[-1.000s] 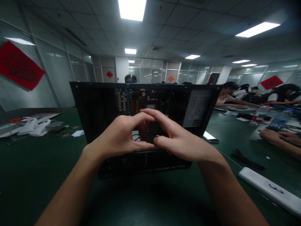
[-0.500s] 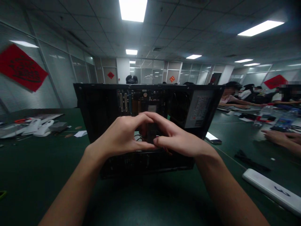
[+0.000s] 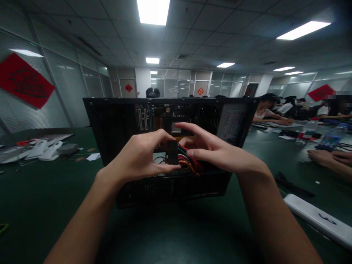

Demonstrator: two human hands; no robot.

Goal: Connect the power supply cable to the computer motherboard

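An open black computer case (image 3: 110, 117) stands on the green table in front of me, its inside facing my way. My left hand (image 3: 143, 152) grips a black power connector (image 3: 172, 152) between thumb and fingers, before the case's middle. A bundle of coloured wires (image 3: 189, 161) runs from the connector to the right. Beside it, my right hand (image 3: 211, 148) has its thumb and index finger apart, the thumb tip close to or touching the wires. Behind the hands are the motherboard (image 3: 156, 113), and at right the power supply (image 3: 229, 123).
A white power strip (image 3: 316, 214) lies at right, below a dark strap-like item (image 3: 294, 185). Bottles (image 3: 334, 135) and another person's hands (image 3: 327, 157) are farther right. Papers and white parts (image 3: 51, 150) lie on the table (image 3: 55, 198) at left.
My right hand's fingers have come off the connector and spread, shifting slightly right. The connector and coloured wires now show between my hands. My left hand stays at the connector.
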